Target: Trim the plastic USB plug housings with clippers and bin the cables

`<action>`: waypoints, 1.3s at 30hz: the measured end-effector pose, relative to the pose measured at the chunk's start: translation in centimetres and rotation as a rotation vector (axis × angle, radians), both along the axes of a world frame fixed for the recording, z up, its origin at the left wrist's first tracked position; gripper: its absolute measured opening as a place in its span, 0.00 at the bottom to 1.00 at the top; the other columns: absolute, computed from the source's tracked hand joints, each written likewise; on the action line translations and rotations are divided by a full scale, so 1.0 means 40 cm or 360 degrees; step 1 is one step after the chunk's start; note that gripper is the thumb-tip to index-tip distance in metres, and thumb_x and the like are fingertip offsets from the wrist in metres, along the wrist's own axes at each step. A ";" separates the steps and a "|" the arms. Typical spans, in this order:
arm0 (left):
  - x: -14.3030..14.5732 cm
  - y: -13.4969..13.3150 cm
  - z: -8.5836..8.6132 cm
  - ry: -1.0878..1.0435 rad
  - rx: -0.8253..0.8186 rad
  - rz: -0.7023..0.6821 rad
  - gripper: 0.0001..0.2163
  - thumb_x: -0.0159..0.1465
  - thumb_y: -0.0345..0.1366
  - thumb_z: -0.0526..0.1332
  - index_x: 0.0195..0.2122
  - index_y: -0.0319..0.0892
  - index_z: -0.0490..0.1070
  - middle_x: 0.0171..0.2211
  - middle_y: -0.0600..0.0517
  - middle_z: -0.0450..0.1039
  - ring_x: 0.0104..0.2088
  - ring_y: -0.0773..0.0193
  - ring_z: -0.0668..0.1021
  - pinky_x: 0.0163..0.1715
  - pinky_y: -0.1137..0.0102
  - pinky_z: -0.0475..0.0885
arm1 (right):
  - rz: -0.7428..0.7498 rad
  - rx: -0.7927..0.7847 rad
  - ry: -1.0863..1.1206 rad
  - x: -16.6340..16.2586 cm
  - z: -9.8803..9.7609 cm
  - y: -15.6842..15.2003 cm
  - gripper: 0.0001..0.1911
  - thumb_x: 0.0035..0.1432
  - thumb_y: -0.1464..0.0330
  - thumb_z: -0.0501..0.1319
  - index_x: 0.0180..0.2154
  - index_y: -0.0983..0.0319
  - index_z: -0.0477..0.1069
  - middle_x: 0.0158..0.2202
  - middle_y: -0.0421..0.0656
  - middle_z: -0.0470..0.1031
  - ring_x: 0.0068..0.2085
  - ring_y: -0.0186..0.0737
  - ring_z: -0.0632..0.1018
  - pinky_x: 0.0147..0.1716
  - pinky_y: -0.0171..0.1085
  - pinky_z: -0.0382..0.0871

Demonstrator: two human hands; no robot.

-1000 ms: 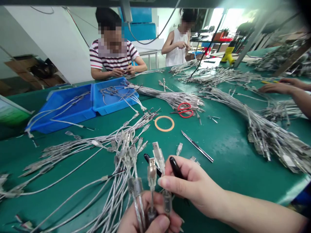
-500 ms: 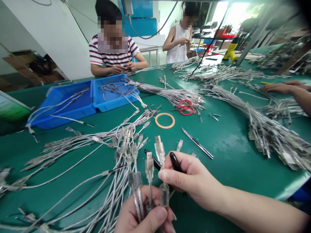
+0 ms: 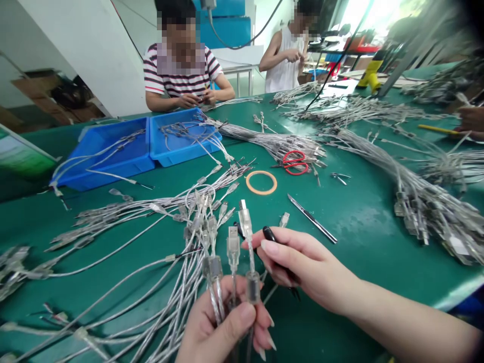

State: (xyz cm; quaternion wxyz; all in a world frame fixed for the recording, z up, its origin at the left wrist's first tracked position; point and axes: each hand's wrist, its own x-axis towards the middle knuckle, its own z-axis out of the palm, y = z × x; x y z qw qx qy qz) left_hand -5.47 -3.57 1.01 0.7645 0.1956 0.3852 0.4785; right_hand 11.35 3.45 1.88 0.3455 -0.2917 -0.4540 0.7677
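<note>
Apparently steadying, the left hand point(image 3: 224, 327) grips USB cables point(image 3: 233, 248); the right hand point(image 3: 300, 259), holding a black-handled tool point(image 3: 269, 233), next needs precision.

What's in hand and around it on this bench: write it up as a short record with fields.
Left hand: fingers closed around several cables, USB plugs pointing up
Right hand: grips a black-handled tool beside the plugs; contact with them unclear
Surface: green table
Cutting tools: knife lying flat; red-handled scissors by a cable bundle
Ring: orange, between knife and trays
Trays: two, blue, side by side, cables in both
People opposite: striped shirt; white top
</note>
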 end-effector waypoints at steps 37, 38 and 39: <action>0.027 -0.006 -0.003 0.0592 0.0065 0.0302 0.12 0.53 0.39 0.72 0.30 0.39 0.72 0.16 0.56 0.72 0.17 0.71 0.72 0.18 0.79 0.66 | 0.0531 0.0756 -0.0694 0.010 0.038 -0.022 0.10 0.69 0.65 0.49 0.49 0.63 0.57 0.34 0.44 0.75 0.35 0.39 0.76 0.36 0.36 0.65; 0.028 -0.006 -0.004 0.0609 0.0058 0.0291 0.12 0.53 0.39 0.73 0.30 0.39 0.72 0.16 0.56 0.73 0.17 0.71 0.72 0.17 0.79 0.66 | 0.0440 0.0849 -0.0807 0.009 0.036 -0.020 0.09 0.69 0.64 0.49 0.45 0.63 0.61 0.32 0.43 0.73 0.33 0.38 0.74 0.33 0.35 0.63; 0.030 -0.006 -0.003 0.0608 0.0044 0.0279 0.12 0.53 0.39 0.73 0.30 0.39 0.72 0.17 0.55 0.74 0.17 0.71 0.73 0.18 0.79 0.66 | 0.0341 0.0919 -0.0886 0.008 0.034 -0.015 0.11 0.69 0.63 0.49 0.40 0.63 0.63 0.29 0.42 0.70 0.30 0.36 0.71 0.31 0.35 0.61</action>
